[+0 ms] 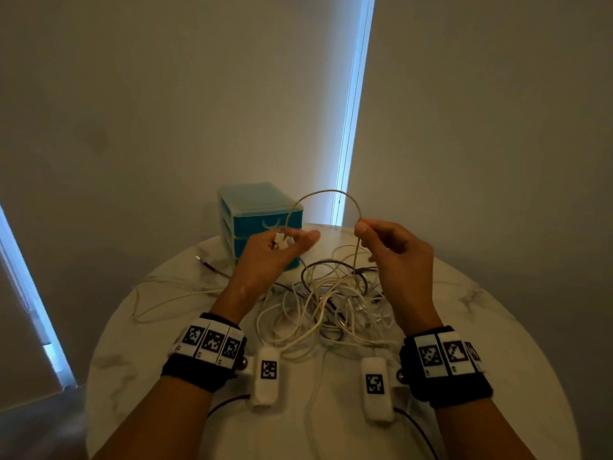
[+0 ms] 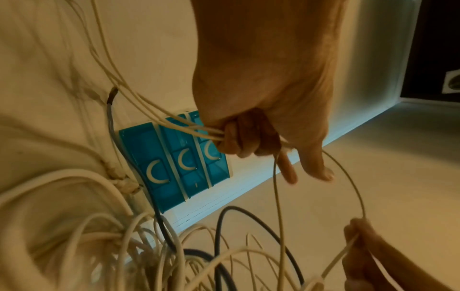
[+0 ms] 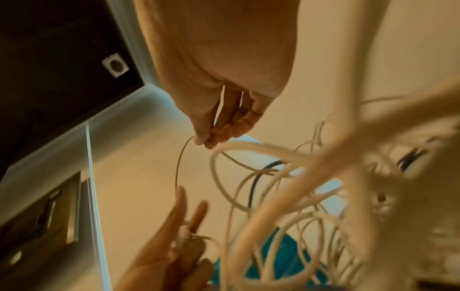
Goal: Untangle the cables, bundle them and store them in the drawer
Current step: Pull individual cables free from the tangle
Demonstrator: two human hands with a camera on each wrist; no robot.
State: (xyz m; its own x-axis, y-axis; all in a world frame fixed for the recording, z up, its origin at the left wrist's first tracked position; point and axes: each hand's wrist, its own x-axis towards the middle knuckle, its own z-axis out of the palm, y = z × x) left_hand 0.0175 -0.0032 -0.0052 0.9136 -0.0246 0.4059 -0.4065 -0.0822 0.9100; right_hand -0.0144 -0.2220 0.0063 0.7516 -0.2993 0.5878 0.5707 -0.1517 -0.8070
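Note:
A tangle of white and dark cables [image 1: 335, 303] lies on the round marble table [image 1: 481, 327]. One thin beige cable [image 1: 326, 193] arcs up between both raised hands. My left hand [image 1: 282, 242] grips several strands of it with curled fingers [image 2: 239, 137], index and thumb pointing out. The thumb and forefinger of my right hand [image 1: 365, 229] pinch the same cable [image 3: 180, 157], which drops from there into the pile. A teal drawer unit [image 1: 262, 217] with all three drawers closed [image 2: 179, 165] stands behind my left hand.
A dark cable with a plug end [image 1: 207, 263] lies left of the pile, and a white loop [image 1: 159, 303] trails toward the table's left edge. A wall and a lit window strip [image 1: 353, 111] stand behind the table.

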